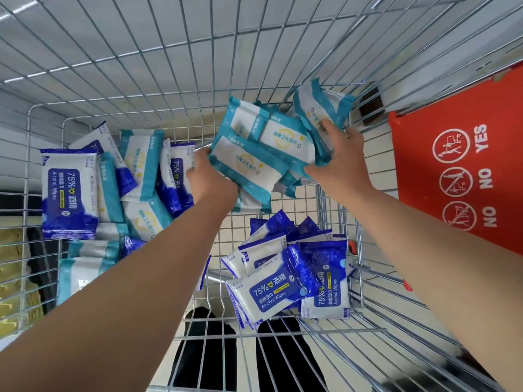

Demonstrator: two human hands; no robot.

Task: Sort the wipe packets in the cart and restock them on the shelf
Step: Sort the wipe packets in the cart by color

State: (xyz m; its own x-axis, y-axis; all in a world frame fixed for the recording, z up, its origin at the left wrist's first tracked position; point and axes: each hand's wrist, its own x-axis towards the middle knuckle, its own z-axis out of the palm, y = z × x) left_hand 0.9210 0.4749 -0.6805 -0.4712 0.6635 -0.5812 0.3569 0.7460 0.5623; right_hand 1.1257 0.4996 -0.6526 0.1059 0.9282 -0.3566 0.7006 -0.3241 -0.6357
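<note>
Clamping a fanned bundle of teal wipe packets [254,157] between both hands at centre frame, lifted above the wire floor of the cart [169,66]. Gripping from the left with the left hand [212,176], thumb side pressing on the bundle's left edge, fingers tucking underneath and out of sight, so no telling how spread. Closing in from the right with the right hand [339,159], fingers curling close together over the rightmost packet, thumb pinching the stack's lower edge.

Running the front packets' long axes from upper left down to lower right, printed faces turning up to the camera. Holding that rightmost one steeper, nearly up and down the frame.

Finding a heap of dark-blue alcohol wipe packets [288,281] low and centre, front label slanting up to the right. Finding a mixed pile [119,176] of teal and dark-blue packs crowding the left side, with the biggest blue pack lying long axis up and down the frame.

Seeing bare wire grid between the two heaps, under the forearms. Working tight on the right, with the cart's side wall just beside the right hand and a red seat flap [458,171] beyond it. Getting more open basket above the bundle, up to the far wire wall.
</note>
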